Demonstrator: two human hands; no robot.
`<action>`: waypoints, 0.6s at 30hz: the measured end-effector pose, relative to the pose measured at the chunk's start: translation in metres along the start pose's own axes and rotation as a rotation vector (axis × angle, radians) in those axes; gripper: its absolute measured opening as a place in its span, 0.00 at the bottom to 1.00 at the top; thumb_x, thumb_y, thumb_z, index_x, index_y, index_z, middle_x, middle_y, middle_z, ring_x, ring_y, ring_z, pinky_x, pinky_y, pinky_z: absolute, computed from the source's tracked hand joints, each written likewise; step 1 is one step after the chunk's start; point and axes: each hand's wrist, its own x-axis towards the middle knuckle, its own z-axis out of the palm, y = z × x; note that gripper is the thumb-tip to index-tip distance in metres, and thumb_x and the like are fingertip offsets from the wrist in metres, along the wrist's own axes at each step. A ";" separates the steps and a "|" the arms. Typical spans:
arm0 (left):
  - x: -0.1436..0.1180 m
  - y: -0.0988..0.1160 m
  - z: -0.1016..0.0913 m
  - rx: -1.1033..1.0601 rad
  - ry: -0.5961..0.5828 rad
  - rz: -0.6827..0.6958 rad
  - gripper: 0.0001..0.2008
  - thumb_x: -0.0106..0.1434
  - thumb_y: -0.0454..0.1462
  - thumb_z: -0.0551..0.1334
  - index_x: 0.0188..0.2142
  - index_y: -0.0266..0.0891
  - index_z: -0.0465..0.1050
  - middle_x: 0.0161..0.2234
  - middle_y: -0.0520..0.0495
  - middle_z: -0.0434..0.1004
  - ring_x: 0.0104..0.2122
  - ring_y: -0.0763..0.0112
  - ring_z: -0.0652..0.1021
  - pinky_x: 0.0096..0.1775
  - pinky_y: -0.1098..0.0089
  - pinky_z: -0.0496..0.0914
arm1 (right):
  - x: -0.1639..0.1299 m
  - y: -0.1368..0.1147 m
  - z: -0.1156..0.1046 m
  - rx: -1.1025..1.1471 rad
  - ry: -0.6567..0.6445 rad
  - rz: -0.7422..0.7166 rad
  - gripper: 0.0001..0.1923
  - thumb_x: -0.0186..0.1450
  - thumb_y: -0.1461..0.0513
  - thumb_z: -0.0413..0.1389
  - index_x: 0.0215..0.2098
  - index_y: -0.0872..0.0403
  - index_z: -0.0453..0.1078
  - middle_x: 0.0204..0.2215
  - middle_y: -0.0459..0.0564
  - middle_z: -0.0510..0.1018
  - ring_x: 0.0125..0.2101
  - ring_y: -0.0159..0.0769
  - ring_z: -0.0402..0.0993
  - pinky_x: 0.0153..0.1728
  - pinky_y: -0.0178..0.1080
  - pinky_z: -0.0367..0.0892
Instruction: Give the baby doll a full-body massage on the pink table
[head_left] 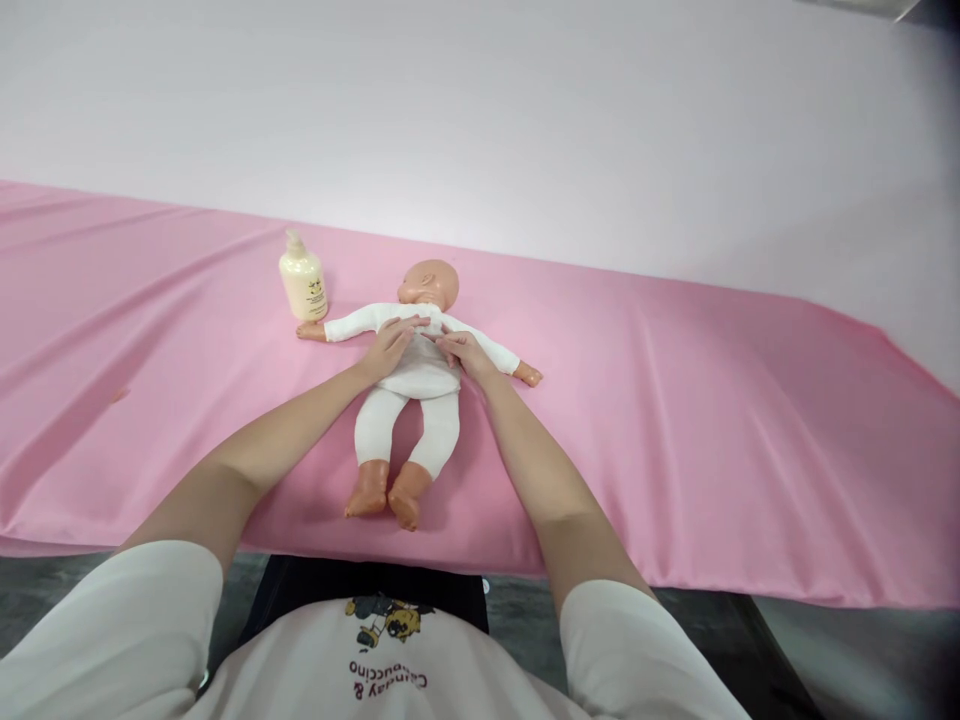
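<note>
A baby doll (421, 368) in a white cloth body lies on its back, head away from me and turned to the left. Its arms are spread and its bare feet point toward me. My left hand (391, 342) rests on the left side of the doll's chest, fingers stretched out and holding nothing. On the right side of the chest lies my right hand (465, 350), its fingers loosely bent and apart, touching the cloth. Beyond the doll's hand on the left stands a cream pump bottle (304, 280), upright and apart from both my hands.
A pink cloth (637, 430) with folds covers the table. Behind it rises a plain white wall (480, 120). The table's front edge runs close to my body, and a dark floor shows below it.
</note>
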 end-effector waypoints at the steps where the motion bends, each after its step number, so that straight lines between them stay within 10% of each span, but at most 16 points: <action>1: 0.000 0.001 0.002 0.027 0.000 -0.006 0.25 0.75 0.44 0.41 0.59 0.42 0.71 0.62 0.45 0.74 0.65 0.67 0.69 0.70 0.57 0.52 | 0.000 -0.002 0.001 -0.061 -0.013 -0.018 0.25 0.63 0.48 0.59 0.13 0.49 0.64 0.12 0.39 0.61 0.28 0.37 0.74 0.69 0.51 0.51; 6: 0.001 -0.002 0.006 0.048 0.030 -0.015 0.28 0.75 0.44 0.38 0.58 0.38 0.72 0.61 0.44 0.74 0.68 0.65 0.65 0.69 0.55 0.52 | -0.002 -0.017 0.034 -0.416 -0.130 -0.263 0.17 0.62 0.50 0.60 0.22 0.50 0.67 0.27 0.47 0.73 0.37 0.41 0.69 0.48 0.48 0.68; 11: 0.004 -0.014 -0.004 0.120 -0.099 0.074 0.28 0.75 0.45 0.40 0.53 0.42 0.77 0.62 0.47 0.74 0.69 0.63 0.63 0.69 0.54 0.53 | -0.008 -0.027 0.062 -0.537 -0.236 -0.403 0.11 0.63 0.54 0.61 0.26 0.50 0.69 0.27 0.47 0.75 0.38 0.42 0.70 0.52 0.47 0.65; 14: 0.002 -0.020 -0.010 0.172 -0.154 0.119 0.25 0.74 0.45 0.44 0.57 0.42 0.75 0.63 0.46 0.71 0.69 0.61 0.62 0.69 0.53 0.53 | -0.016 -0.024 0.052 -0.473 -0.264 -0.384 0.11 0.66 0.53 0.58 0.29 0.49 0.72 0.25 0.45 0.74 0.34 0.40 0.72 0.56 0.49 0.66; 18: -0.002 -0.022 -0.013 0.192 -0.182 0.115 0.25 0.73 0.45 0.45 0.60 0.44 0.73 0.66 0.48 0.68 0.70 0.61 0.60 0.69 0.53 0.52 | -0.032 -0.013 0.022 -0.354 -0.329 -0.316 0.11 0.70 0.52 0.54 0.42 0.46 0.76 0.40 0.48 0.82 0.58 0.44 0.73 0.68 0.53 0.55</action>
